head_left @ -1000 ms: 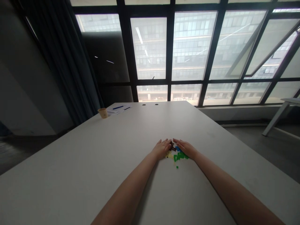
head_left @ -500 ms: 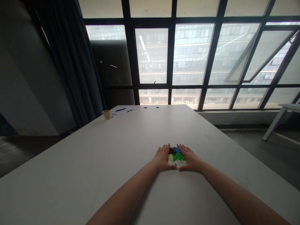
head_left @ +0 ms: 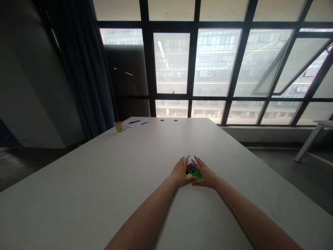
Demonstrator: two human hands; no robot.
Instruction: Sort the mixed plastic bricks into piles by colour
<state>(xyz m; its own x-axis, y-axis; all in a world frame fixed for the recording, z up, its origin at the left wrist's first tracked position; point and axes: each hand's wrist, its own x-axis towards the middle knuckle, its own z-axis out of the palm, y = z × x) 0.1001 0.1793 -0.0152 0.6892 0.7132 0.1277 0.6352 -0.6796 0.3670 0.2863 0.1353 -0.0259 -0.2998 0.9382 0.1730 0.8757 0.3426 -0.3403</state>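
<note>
A small heap of loose coloured pieces [head_left: 197, 174], green, blue, dark brown and pale yellow, lies on the white table [head_left: 145, 163]; the pieces are too small to name for certain. My left hand [head_left: 180, 172] rests flat along the heap's left side, fingers stretched forward. On the right side lies my right hand [head_left: 205, 173], its fingers also extended and touching the pieces. The two thumbs meet at the near side, so the hands ring the heap. One dark piece [head_left: 188, 156] sits apart, just beyond the fingertips. Part of the heap is hidden under the hands.
At the table's far left stand a tan paper cup [head_left: 119, 127] and papers [head_left: 130, 125] with a blue pen [head_left: 134, 122] on them. Two dark round discs [head_left: 175, 120] are near the far edge. Another white table [head_left: 324, 123] stands at the right, by the windows.
Both hands have drawn closer together around the pieces, squeezing the heap narrower. A dark piece now lies beyond the fingertips. The view has shifted slightly.
</note>
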